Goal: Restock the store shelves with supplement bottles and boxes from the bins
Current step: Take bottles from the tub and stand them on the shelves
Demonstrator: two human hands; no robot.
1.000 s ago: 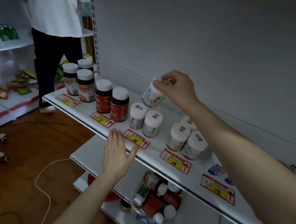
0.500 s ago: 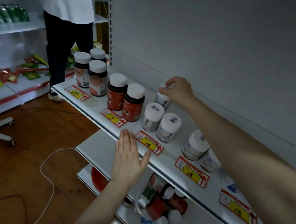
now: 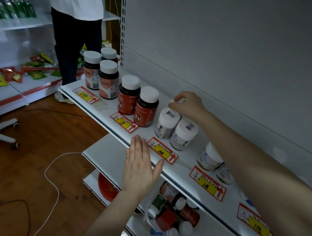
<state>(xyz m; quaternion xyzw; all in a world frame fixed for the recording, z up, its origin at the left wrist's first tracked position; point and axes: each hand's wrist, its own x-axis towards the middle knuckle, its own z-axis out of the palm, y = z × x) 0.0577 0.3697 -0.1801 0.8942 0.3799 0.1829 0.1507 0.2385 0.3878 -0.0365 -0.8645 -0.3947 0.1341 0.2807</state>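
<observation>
My right hand grips the cap of a small white supplement bottle standing at the back of the white shelf, behind two matching white bottles. My hand hides most of that bottle. My left hand is flat with straight fingers, held against the shelf's front edge beside the "108" price tag. Two red "Fe" bottles stand to the left, and dark bottles with pink labels stand further left. More white bottles sit to the right under my forearm.
A bin of loose bottles lies on a lower shelf beside a red round object. A person in a white shirt stands at the shelf's left end. A white cable runs over the wooden floor. A chair base is at left.
My right hand carried the tilted white bottle down and set it upright at the back of the shelf. My left hand stayed at the shelf edge. The view shifted slightly.
</observation>
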